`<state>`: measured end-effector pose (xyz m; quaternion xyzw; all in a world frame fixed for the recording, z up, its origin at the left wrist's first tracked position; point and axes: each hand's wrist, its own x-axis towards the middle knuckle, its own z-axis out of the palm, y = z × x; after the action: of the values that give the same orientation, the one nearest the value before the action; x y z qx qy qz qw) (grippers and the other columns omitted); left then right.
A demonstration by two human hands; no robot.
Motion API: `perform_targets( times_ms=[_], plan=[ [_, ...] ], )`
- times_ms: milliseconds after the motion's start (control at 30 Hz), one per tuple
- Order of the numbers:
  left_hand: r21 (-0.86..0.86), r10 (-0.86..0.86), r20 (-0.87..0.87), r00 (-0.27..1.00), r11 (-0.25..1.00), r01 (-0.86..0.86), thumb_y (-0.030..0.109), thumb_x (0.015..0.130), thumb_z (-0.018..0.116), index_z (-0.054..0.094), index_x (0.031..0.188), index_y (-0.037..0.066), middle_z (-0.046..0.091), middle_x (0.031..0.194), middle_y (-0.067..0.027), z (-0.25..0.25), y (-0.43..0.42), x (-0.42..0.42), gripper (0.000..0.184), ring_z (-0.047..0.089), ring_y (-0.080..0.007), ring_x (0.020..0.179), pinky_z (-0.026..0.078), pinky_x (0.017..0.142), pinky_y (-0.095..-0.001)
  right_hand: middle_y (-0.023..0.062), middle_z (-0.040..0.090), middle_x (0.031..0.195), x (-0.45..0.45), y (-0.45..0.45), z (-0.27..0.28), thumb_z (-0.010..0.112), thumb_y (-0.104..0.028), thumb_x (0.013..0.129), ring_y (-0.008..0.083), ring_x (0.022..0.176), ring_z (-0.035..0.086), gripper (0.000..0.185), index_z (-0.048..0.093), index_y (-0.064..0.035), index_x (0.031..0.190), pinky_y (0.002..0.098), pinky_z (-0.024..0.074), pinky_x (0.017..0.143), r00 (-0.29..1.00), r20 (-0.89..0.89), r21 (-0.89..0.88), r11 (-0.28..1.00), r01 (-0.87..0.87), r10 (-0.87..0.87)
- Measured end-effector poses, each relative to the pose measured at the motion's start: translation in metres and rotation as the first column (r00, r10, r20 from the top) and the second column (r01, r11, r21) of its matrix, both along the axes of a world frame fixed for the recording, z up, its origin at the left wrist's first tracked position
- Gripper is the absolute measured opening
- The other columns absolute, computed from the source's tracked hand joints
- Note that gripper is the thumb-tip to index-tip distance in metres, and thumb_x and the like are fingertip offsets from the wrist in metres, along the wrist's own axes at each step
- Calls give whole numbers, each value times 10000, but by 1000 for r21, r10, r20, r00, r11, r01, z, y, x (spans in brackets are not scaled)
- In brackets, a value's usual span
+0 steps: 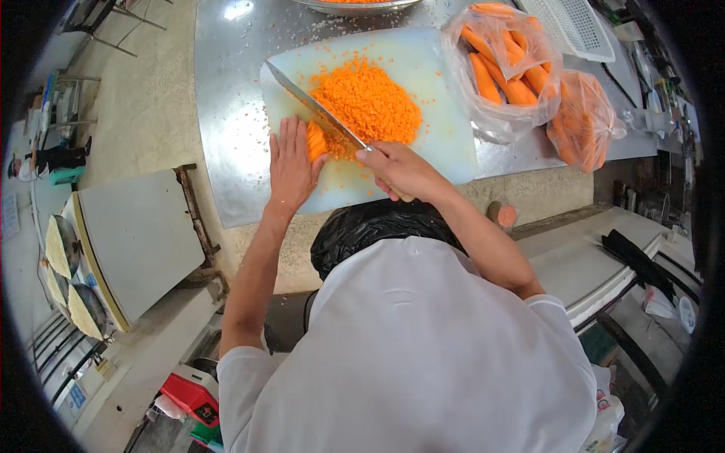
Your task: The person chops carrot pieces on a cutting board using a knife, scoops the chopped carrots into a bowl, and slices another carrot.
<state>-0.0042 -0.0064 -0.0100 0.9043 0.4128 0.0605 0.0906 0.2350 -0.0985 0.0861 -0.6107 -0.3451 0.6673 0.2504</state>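
Observation:
My right hand [400, 170] is wrapped around the wooden handle of a large kitchen knife [317, 107]. Its long blade slants up and left across the white cutting board [453, 147], between a heap of finely chopped carrot [370, 98] and a small stack of carrot slices [315, 141]. My left hand [293, 162] lies flat, fingers stretched out, on the board's left side, with its thumb and index finger beside the slices. Whether the fingers press on the slices is hard to see. Orange crumbs are scattered around the heap.
Right of the board, a clear plastic bag [461, 87] holds several whole carrots, beside a second tied bag [581, 124]. A white plastic basket [574, 30] lies behind them. At the metal table's [226, 113] far edge is a bowl [359, 9] of chopped carrot.

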Motion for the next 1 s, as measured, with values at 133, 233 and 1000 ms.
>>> perform_targets(
  times_ms=[133,233,1000],
  plan=[
    [-7,194,24,981,981,-194,363,980,672,339,1541,-70,264,1660,-263,-9,1,32,784,180,-424,1572,179,1261,-563,19,532,639,5,-9,11,555,-450,1060,108,478,524,455,631,-6,1129,285,431,455,1000,21,2,1000,14,-14],
    [0,280,110,954,959,-282,304,981,663,331,1532,-87,256,1653,-291,-12,-4,51,752,172,-441,1570,175,1262,-563,18,532,638,6,-9,18,559,-455,1057,110,489,535,552,602,25,1327,282,436,461,1000,31,18,1000,-6,5],
    [99,391,249,886,900,-425,49,830,662,611,1127,77,566,1059,-125,-6,7,69,303,552,-353,1024,446,864,-483,57,560,639,8,9,1,538,-474,1045,158,477,558,464,586,-25,938,333,450,438,997,6,63,995,-75,74]
  ],
)
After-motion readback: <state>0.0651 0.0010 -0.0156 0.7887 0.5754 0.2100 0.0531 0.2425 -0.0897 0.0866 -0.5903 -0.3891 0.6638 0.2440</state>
